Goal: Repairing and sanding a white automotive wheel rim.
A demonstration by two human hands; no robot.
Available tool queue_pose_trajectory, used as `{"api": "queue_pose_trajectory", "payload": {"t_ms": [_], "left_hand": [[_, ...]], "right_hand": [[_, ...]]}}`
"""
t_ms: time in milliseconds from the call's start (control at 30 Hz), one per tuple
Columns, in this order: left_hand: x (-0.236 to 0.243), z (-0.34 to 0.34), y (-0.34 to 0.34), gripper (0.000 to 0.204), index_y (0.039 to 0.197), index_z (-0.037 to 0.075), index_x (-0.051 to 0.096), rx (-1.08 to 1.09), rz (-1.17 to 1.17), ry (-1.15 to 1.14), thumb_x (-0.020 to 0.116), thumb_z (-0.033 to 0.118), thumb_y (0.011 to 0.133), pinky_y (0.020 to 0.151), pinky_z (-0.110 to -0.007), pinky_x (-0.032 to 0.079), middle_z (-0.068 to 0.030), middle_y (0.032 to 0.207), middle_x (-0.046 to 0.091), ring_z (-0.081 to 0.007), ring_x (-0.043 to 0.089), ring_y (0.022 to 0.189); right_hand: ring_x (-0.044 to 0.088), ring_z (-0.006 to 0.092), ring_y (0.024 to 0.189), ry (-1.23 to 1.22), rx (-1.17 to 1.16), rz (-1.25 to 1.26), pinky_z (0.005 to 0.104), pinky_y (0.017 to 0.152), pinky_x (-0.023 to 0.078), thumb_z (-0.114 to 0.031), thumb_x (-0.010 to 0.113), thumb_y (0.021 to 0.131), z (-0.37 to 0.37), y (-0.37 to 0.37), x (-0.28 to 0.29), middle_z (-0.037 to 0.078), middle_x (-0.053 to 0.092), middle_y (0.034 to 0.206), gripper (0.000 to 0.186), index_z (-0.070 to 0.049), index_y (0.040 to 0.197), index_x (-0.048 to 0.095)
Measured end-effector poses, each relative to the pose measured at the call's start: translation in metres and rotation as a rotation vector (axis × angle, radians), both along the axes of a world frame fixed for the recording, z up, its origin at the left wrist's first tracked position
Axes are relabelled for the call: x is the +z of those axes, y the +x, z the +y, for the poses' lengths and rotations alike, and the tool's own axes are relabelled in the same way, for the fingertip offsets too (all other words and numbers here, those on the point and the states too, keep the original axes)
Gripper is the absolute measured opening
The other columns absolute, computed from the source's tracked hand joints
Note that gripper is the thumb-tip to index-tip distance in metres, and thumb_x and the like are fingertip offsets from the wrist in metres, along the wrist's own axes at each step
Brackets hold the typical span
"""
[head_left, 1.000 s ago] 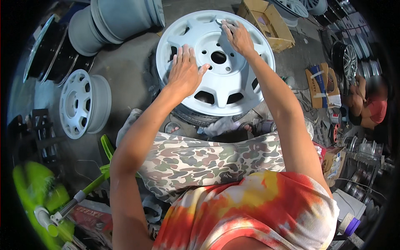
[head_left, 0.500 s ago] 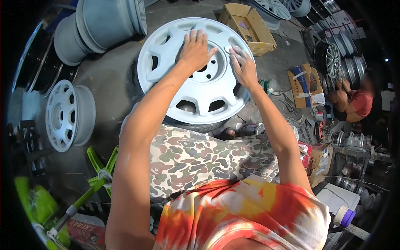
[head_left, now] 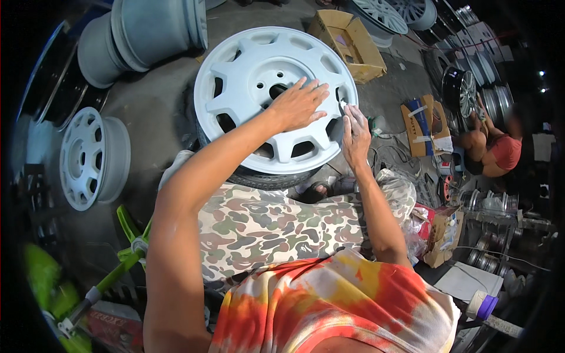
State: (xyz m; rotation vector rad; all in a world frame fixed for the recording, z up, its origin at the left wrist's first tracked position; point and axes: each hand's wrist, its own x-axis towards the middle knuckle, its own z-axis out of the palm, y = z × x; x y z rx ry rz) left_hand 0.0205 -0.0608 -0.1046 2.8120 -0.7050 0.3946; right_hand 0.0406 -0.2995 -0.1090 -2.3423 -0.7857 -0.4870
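Note:
A pale grey-white car wheel rim point(head_left: 247, 76) lies face up on a black tyre point(head_left: 265, 176) in front of my knees. My left hand point(head_left: 299, 105) rests flat on the rim's face beside the hub hole, fingers spread. At the rim's right edge my right hand point(head_left: 355, 134) pinches a small pale scrap, probably sanding paper, against the rim. My lap in camouflage shorts point(head_left: 271, 226) fills the foreground.
More pale rims stand at the left point(head_left: 88, 157) and top left point(head_left: 147, 29). A cardboard box point(head_left: 350, 41) lies beyond the wheel. Another person point(head_left: 491, 150) sits at the right among dark wheels point(head_left: 462, 88). A green tool point(head_left: 126, 250) lies at my lower left.
The view shifted, so the wheel sits more to the right. My left hand slid from the upper rim toward the hub; my right hand moved out to the rim's right edge.

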Motion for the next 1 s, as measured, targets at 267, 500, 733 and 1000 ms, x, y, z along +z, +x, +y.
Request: {"api": "queue_pose_trajectory", "payload": {"t_ms": [267,500,733,1000], "left_hand": [[0.01,0.047,0.037,0.068,0.146,-0.007,0.046,0.533,0.07,-0.011,0.049,0.048,0.105,0.119,-0.052,0.029,-0.022,0.153,0.043,-0.0364,0.036,0.146],[0.032,0.059,0.014,0.067,0.126,-0.013,0.062,0.862,0.298,0.087,0.052,0.05,0.104,0.108,-0.05,0.041,-0.022,0.132,0.047,-0.0396,0.046,0.127],[0.033,0.058,0.009,0.066,0.111,-0.007,0.074,0.975,0.456,0.235,0.047,0.053,0.106,0.102,-0.052,0.048,-0.0256,0.133,0.046,-0.044,0.048,0.124],[0.029,0.046,0.039,0.063,0.113,-0.01,0.071,0.771,0.191,0.177,0.051,0.049,0.104,0.099,-0.048,0.048,-0.0208,0.127,0.05,-0.0372,0.049,0.119]], "right_hand": [[0.056,0.0324,0.132,0.065,-0.03,0.039,0.0412,0.112,0.043,-0.015,0.055,0.105,0.012,-0.006,-0.005,0.016,0.067,0.133,0.031,-0.002,0.13,0.069],[0.056,0.0332,0.132,0.102,-0.061,0.035,0.0419,0.111,0.043,-0.015,0.055,0.105,0.01,-0.003,-0.006,0.016,0.068,0.131,0.031,-0.002,0.129,0.069],[0.057,0.0329,0.131,0.14,-0.027,0.03,0.0415,0.112,0.043,-0.013,0.056,0.104,0.013,-0.001,-0.009,0.016,0.068,0.13,0.029,0.0,0.126,0.07],[0.056,0.0355,0.131,0.09,-0.051,0.008,0.0456,0.112,0.042,-0.012,0.059,0.101,0.019,-0.005,-0.003,0.016,0.067,0.131,0.03,-0.002,0.128,0.07]]}}
